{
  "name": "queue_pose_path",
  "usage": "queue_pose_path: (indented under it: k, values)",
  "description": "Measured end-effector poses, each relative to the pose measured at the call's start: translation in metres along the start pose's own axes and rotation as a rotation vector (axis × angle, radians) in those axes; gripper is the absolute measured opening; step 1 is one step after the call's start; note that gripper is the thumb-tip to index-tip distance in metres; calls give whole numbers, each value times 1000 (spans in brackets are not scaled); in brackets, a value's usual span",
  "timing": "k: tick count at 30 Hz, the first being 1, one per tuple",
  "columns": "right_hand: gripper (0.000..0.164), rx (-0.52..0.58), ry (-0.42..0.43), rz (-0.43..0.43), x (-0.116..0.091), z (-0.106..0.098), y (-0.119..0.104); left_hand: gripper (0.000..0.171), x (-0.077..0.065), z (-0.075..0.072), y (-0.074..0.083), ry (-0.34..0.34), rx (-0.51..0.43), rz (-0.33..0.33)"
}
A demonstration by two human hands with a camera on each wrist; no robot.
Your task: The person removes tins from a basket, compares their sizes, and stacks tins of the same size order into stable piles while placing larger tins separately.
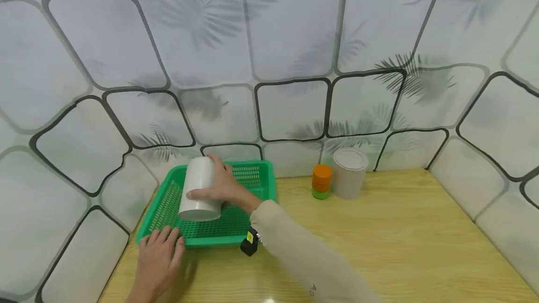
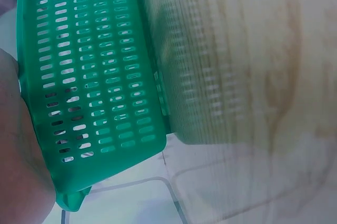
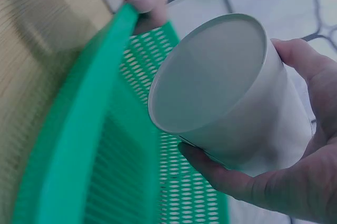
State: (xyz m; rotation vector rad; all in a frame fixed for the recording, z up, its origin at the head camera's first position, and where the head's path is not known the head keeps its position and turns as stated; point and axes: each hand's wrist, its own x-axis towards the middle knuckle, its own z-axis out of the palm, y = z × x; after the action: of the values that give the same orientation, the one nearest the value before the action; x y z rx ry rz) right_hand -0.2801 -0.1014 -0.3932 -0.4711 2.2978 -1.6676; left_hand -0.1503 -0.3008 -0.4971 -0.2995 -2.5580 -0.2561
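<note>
My right hand (image 1: 221,183) grips a white cylindrical can (image 1: 197,188) with the thumb and fingers around its side. The can is tilted above the green plastic basket (image 1: 219,241), whose walls and floor are perforated. In the right wrist view, one flat round end of the can (image 3: 210,74) faces the camera. At the basket's front left corner, my left hand (image 1: 159,257) holds the rim, with its fingers bent over the edge. The left wrist view shows the basket's slotted outer wall (image 2: 100,77) close to that hand (image 2: 21,145).
A second white can (image 1: 348,174) with a lid stands upright against the back wall. Beside it is a small stack of orange and green round pieces (image 1: 322,181). The wooden table (image 1: 379,242) extends right to a patterned wall covering (image 1: 290,111).
</note>
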Motion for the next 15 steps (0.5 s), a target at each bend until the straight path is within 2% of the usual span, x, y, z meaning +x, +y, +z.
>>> queue_pose_path:
  k: [5, 15]
  values:
    - [112, -7, 48, -67, -13, -22, -12, 9, 0, -1, 0, -12, 0, -7]
    - [113, -155, 145, -249, -46, -63, -7, 11, 1, -2, 2, -36, -11, -21]
